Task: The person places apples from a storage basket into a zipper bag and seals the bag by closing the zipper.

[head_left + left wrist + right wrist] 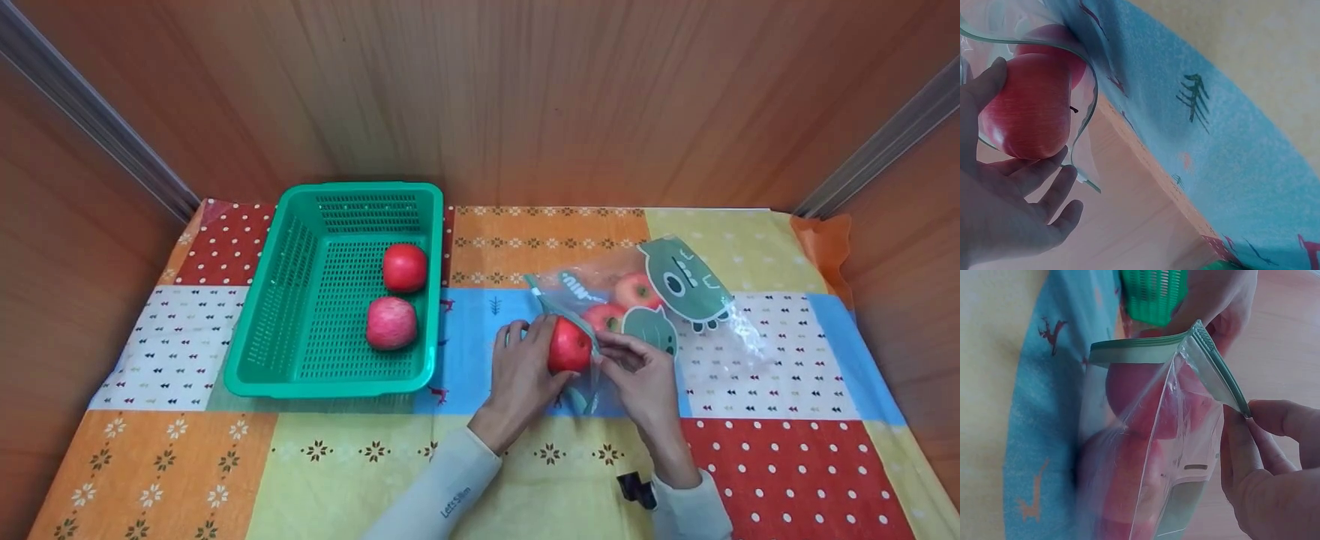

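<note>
My left hand (pixel 521 367) grips a red apple (pixel 570 345) at the mouth of a clear zip bag (pixel 592 281). In the left wrist view the thumb and fingers lie round this apple (pixel 1030 107), and the bag's green zip edge (pixel 1095 95) loops about it. My right hand (pixel 641 375) pinches the bag's rim; in the right wrist view thumb and fingertips hold the green zip strip (pixel 1221 374) up. Inside the bag, which has green cartoon prints, lie more apples (pixel 636 291), seen through the plastic. The bag lies on its side on the patchwork cloth.
Left of my hands stands a green plastic basket (pixel 330 388) with two red apples (pixel 405 268) along its right side. A patterned cloth (pixel 345 480) covers the table. Wooden panels (pixel 525 97) rise at the back and both sides.
</note>
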